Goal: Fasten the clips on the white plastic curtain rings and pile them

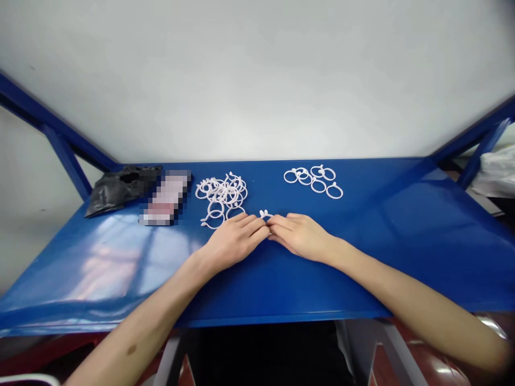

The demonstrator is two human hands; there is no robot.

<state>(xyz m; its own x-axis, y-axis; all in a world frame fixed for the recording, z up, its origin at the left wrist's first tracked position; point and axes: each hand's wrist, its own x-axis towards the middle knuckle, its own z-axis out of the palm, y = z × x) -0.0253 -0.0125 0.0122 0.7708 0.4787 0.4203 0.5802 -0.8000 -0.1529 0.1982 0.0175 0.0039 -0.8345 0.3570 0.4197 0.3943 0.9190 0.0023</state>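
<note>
My left hand and my right hand meet at the middle of the blue table. Between their closed fingertips is a white plastic curtain ring, mostly hidden by the fingers, with small round knobs showing at its top. Just beyond my left hand lies a tangled pile of similar white rings. Farther back on the right, a smaller loose group of several rings lies flat, some of them overlapping.
A black plastic bag rests at the table's back left, beside a blurred-out flat object. Blue frame posts rise at both sides, with a pale wall behind. Clear plastic wrapping sits beyond the right edge of the blue table.
</note>
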